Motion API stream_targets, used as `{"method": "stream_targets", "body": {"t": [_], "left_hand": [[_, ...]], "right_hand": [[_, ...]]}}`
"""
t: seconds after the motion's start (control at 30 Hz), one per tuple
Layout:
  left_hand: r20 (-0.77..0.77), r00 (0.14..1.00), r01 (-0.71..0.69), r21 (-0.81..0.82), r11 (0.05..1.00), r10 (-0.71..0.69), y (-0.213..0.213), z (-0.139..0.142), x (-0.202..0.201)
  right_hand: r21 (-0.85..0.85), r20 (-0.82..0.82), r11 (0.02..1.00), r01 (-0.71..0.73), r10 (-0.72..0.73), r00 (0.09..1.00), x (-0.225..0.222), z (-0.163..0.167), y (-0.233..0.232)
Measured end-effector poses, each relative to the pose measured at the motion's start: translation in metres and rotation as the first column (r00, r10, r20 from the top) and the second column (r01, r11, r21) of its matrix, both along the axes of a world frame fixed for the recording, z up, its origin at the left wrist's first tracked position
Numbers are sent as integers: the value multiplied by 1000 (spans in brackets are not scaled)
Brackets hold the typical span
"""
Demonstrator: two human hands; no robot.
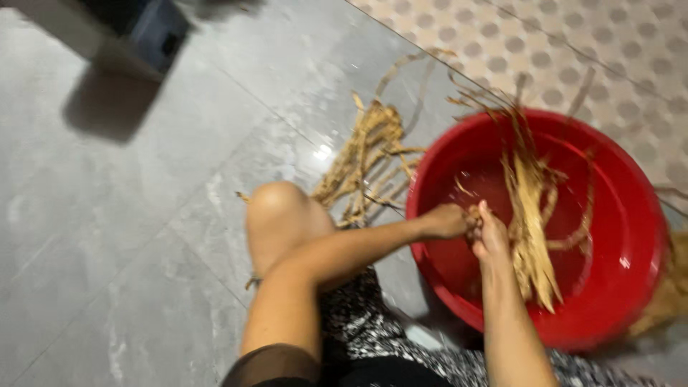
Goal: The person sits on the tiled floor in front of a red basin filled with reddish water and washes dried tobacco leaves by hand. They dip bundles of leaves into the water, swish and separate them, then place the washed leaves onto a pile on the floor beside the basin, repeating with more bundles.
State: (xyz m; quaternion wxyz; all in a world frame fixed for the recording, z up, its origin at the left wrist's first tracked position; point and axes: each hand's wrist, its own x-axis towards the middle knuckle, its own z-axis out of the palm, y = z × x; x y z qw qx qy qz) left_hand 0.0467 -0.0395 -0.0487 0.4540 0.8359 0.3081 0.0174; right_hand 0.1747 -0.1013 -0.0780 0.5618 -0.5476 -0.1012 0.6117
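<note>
A round red basin stands on the floor at the right. My left hand and my right hand meet over its near left part. Both are closed on a bundle of tan, straw-like strips that hangs into the basin and sticks up past its far rim. The picture is blurred, so the fingers' exact grip is unclear. My bare knee is raised just left of the basin.
A loose heap of the same tan strips lies on the grey tiled floor beside the basin's left rim. More tan fibre shows at the right edge. A dark box stands at the top left. Dotted tiles cover the far right.
</note>
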Motion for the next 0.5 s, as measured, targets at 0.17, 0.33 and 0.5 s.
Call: {"method": "stream_targets", "body": {"t": [0.17,0.33,0.5], "left_hand": [[433,894,138,-24,990,-114,2,10,-26],[473,827,-98,-412,906,305,38,41,-60],[269,833,-121,-764,633,484,55,53,-69]], "right_hand": [[-183,0,885,428,-435,900,60,-11,-21],[-83,-57,788,610,-615,787,87,-8,-53],[-205,511,880,428,-276,814,54,1,-55]]}}
